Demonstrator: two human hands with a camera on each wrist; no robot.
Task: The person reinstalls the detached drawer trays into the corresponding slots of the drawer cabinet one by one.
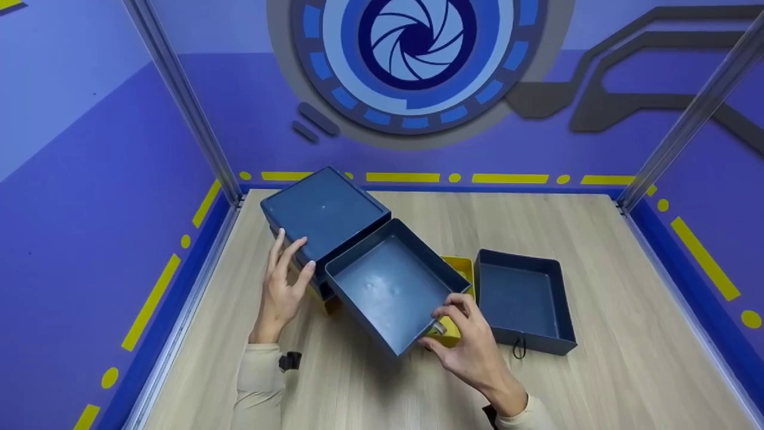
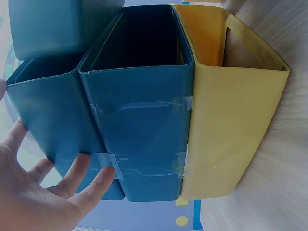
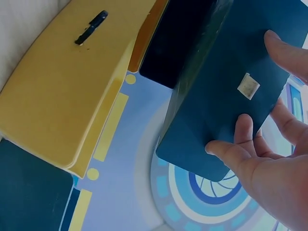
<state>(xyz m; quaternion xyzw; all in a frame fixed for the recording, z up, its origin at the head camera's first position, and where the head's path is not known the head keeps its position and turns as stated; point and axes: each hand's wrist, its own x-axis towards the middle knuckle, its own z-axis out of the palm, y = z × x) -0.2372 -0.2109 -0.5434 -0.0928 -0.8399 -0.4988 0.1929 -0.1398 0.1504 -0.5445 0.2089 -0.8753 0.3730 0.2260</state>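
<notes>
One blue drawer (image 1: 382, 283), at the mouth of the cabinet's (image 1: 325, 209) top compartment; whether inside, unclear. One right hand (image 1: 474, 346), fingers and thumb pinching the drawer's front wall. One left hand (image 1: 280, 295), fingers spread against the cabinet's side. Yellow drawer (image 3: 72, 91), second blue drawer (image 1: 519, 298): nearby, on the table (image 1: 627, 382). Handling advice: brace the cabinet, keep drawer walls parallel to the compartment.

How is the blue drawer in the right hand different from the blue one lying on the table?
The held drawer is up in the right hand; the other drawer lies on the table. The held drawer has a pale square on its front; the other drawer has a black loop. Both are blue, open-topped and empty.
</notes>
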